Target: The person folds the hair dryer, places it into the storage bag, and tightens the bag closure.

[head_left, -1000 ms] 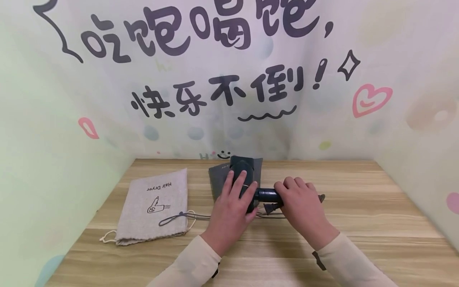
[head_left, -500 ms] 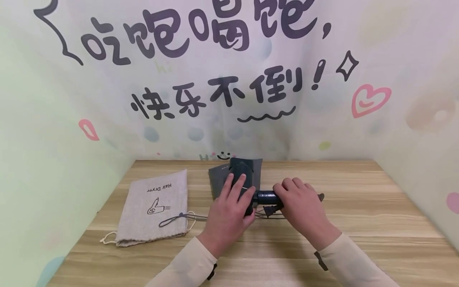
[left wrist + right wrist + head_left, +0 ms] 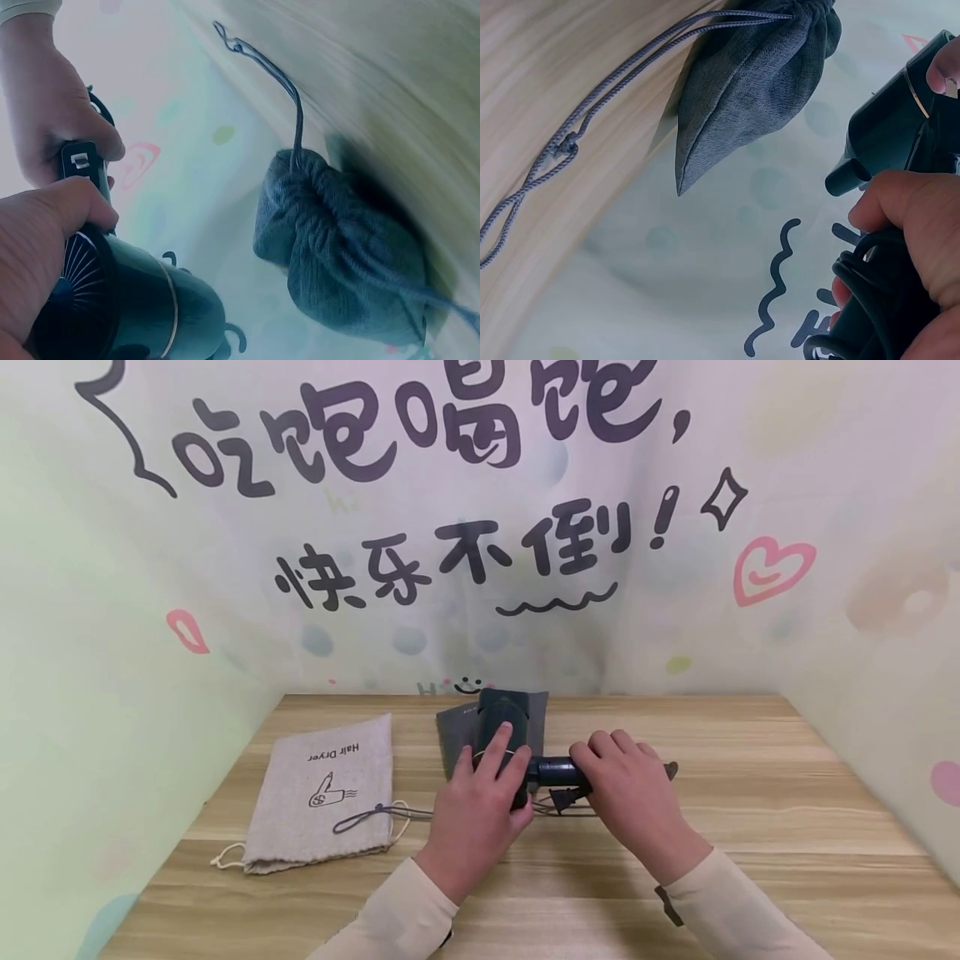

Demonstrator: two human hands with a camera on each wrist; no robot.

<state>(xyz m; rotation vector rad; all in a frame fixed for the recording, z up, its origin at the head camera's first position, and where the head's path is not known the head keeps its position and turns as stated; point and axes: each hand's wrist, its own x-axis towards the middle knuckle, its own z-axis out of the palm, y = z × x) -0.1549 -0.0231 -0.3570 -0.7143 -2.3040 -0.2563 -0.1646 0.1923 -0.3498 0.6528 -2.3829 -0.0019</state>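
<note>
A dark hair dryer (image 3: pixel 501 717) is held in both hands, its barrel pointing toward the back wall. My left hand (image 3: pixel 474 814) grips the barrel from above with fingers spread over it; in the left wrist view its thumb (image 3: pixel 86 201) presses beside the vented rear end. My right hand (image 3: pixel 628 789) grips the handle (image 3: pixel 557 770), which sticks out to the right. Along the handle runs a bundled cord (image 3: pixel 870 289), and a black plug (image 3: pixel 562 798) hangs just below it. Behind the dryer stands a grey drawstring pouch (image 3: pixel 454 727), partly hidden by it.
On the left of the wooden table (image 3: pixel 750 827) lies a beige drawstring bag (image 3: pixel 285 810) printed "Hair Dryer". The pouch's grey cord (image 3: pixel 352 820) stretches over that bag's right edge. A lettered cloth backdrop (image 3: pixel 660 643) rises behind the table.
One left finger has drawn back along the barrel toward its left side, and the left hand has shifted slightly nearer. The right hand and the dryer have barely moved.
</note>
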